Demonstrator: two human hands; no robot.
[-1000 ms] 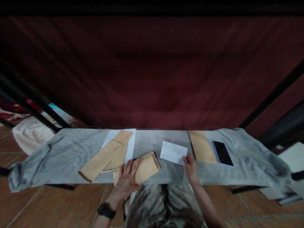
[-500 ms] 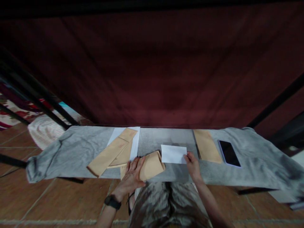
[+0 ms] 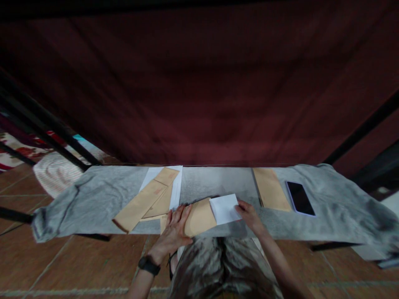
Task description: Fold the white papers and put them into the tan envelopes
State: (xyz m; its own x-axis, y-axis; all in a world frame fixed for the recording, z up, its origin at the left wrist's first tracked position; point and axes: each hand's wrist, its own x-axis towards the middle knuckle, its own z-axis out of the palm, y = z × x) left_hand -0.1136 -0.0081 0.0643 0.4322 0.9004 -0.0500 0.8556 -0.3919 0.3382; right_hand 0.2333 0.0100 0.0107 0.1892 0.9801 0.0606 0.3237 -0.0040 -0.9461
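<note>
My left hand [image 3: 177, 226] lies flat on a brown paper envelope [image 3: 200, 218], fingers stretched out, pressing it against the grey cloth. A white sheet of paper [image 3: 225, 209] is pinched at its right edge by my right hand [image 3: 247, 214]. Its left end sits at the envelope's right-hand opening and is partly hidden inside. To the left, several brown envelopes [image 3: 141, 203] overlap on white sheets [image 3: 177, 187]. Another stack of brown envelopes [image 3: 272, 191] rests right of my right hand.
A phone [image 3: 300, 198] with a pale purple edge lies at the right. Grey cloth [image 3: 218, 178] covers the narrow bench. Behind it hangs a dark red panel [image 3: 212, 104], with black metal bars [image 3: 363, 131] at the sides.
My right hand has brought the white sheet left and slightly down, tilting it, so its left end now enters the envelope's opening. My left hand stays on the envelope.
</note>
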